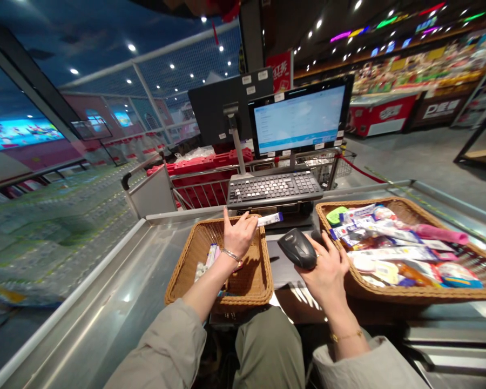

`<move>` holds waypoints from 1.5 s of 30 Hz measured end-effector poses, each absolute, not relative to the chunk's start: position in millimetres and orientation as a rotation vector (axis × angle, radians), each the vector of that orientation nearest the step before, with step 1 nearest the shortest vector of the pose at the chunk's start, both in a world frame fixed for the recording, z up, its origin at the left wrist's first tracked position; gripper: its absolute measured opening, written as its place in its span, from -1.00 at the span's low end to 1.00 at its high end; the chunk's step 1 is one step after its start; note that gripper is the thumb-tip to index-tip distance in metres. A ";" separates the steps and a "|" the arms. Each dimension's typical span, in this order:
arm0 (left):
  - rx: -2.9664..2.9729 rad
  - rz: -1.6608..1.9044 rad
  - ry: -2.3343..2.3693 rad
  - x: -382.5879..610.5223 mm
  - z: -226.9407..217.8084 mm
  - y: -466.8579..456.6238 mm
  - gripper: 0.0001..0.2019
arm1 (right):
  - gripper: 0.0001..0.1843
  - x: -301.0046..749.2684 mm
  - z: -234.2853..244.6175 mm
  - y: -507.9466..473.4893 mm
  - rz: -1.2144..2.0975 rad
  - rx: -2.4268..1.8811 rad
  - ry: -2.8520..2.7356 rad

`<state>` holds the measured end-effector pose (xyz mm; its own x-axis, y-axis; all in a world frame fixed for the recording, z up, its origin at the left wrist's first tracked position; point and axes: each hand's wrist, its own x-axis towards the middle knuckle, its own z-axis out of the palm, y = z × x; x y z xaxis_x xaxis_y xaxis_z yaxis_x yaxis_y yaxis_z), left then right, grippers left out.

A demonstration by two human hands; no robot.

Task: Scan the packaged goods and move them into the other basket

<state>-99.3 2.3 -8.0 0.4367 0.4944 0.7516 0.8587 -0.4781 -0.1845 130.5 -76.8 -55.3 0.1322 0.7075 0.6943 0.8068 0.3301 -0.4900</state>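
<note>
My left hand (238, 235) is above the left wicker basket (181, 270), pinching one end of a slim white and blue packet (270, 219) that points to the right. Inside that basket lie a few small packaged items (213, 254), partly covered by my forearm. My right hand (326, 267) grips a black barcode scanner (297, 248), its head turned toward the left. Right beside my right hand stands a larger wicker basket (413, 293), full of packets in many colours, among them a pink tube-shaped item (441, 234).
Behind the baskets a black keyboard (273, 186) rests on a stand, below a lit monitor (299, 119) and a second screen (222, 108) seen from the back. The metal counter (146, 286) has raised edges. Red shopping carts (210, 162) stand beyond it.
</note>
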 end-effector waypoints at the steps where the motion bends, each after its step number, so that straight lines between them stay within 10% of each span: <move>1: -2.130 -0.860 -1.126 -98.1 -7.5 2.2 -0.79 | -0.71 132.3 -54.6 -77.5 -0.135 -1.404 -1.598; 45: -2.325 -0.977 -0.887 38.0 26.6 30.4 -0.76 | -0.42 239.5 -38.2 -99.3 -0.277 -1.587 -1.057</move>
<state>38.0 30.4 26.6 0.5389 0.3807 0.7514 0.7110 -0.6840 -0.1633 239.5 -99.3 -38.2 0.5662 0.4746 0.6739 0.7443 0.0570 -0.6654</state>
